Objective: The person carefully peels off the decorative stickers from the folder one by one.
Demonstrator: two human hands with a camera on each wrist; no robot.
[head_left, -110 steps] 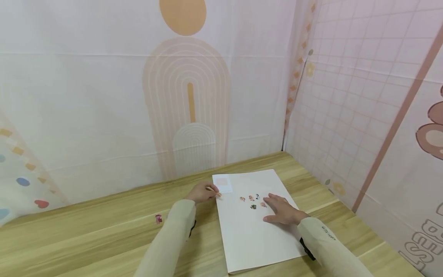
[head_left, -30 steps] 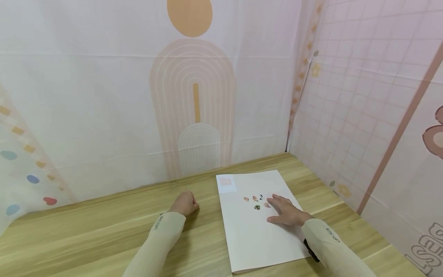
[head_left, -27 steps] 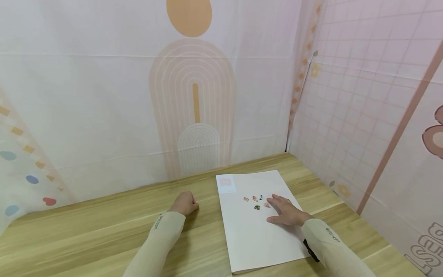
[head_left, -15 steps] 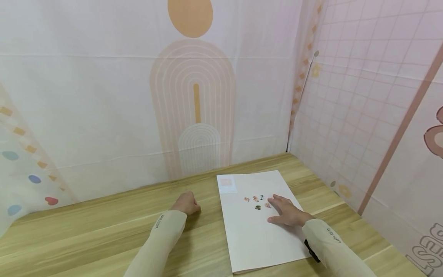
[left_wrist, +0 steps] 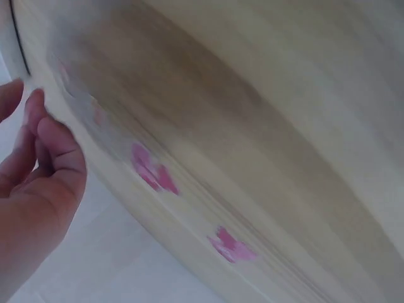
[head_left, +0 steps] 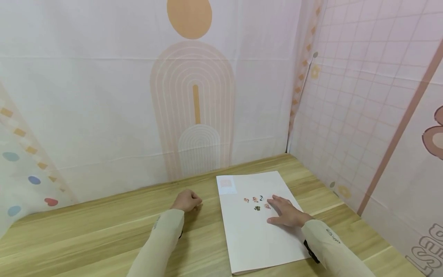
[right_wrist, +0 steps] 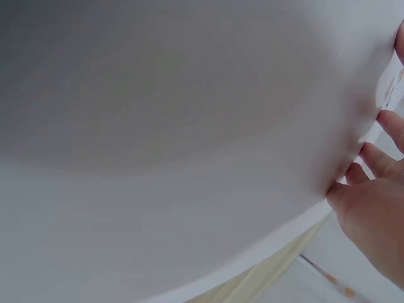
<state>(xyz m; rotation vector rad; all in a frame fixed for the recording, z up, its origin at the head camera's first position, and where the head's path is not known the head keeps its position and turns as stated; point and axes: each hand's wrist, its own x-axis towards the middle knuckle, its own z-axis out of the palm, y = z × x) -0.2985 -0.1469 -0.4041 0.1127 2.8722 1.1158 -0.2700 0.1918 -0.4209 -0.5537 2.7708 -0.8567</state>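
My left hand [head_left: 187,201] hovers low over or touches the wooden table, left of a large white sheet [head_left: 259,246]. Its fingers are curled, and a small pale orange bit [head_left: 199,207] shows under the fingertips; whether they grip it is unclear. In the left wrist view the thumb and index finger are close together, with two pink sticker-like pieces [left_wrist: 151,169] on the table nearby. My right hand [head_left: 286,212] rests spread on the sheet, fingertips beside several small coloured pieces, among them a green one [head_left: 257,208]. In the right wrist view, the sheet hides part of the fingers.
A small white card [head_left: 226,184] with a pink square lies at the sheet's far left corner. The wooden table [head_left: 86,231] runs to the left. Printed cloth walls [head_left: 114,115] stand close behind and on the right.
My left hand has moved left from the sheet's edge, where it was by a small orange piece. Just now it has turned, showing more fingers. The right hand stays put.
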